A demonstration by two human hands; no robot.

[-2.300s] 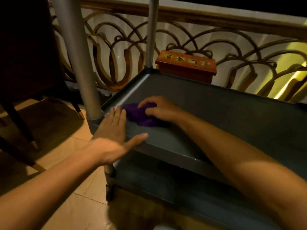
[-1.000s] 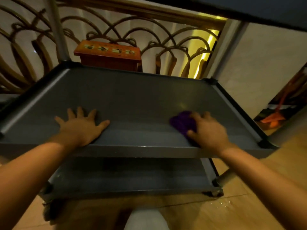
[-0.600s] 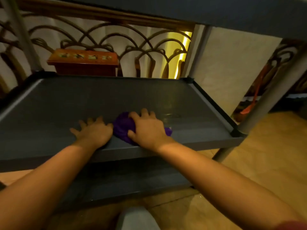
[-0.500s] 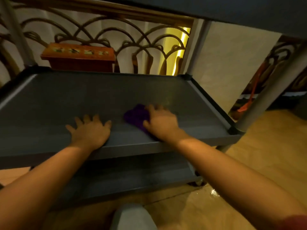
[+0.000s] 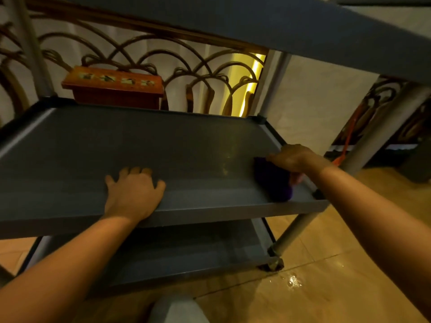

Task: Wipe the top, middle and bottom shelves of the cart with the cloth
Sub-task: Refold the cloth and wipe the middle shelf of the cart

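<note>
While the middle grey plastic shelf [image 5: 163, 145] of the three-tier cart is being wiped, the left hand [image 5: 133, 194] is laid flat on its front edge, fingers loosely spread and holding nothing, probably to brace the cart against rolling on its castors. Behind the shelf's far left corner, an orange-red wooden box [image 5: 112, 89] is seen by a scrolled wooden railing [image 5: 177, 64]; small pictures run along its lid, but no writing can be read. At the near right corner, the crumpled purple cloth [image 5: 274, 180] is pressed onto the shelf under the right hand [image 5: 296, 158], fingers curled over and gripping it, likely so the corner by the rim gets reached. Below, the bottom grey shelf [image 5: 186, 250] looks not yet wiped, as far as can be judged. No brands or labels are visible anywhere.
</note>
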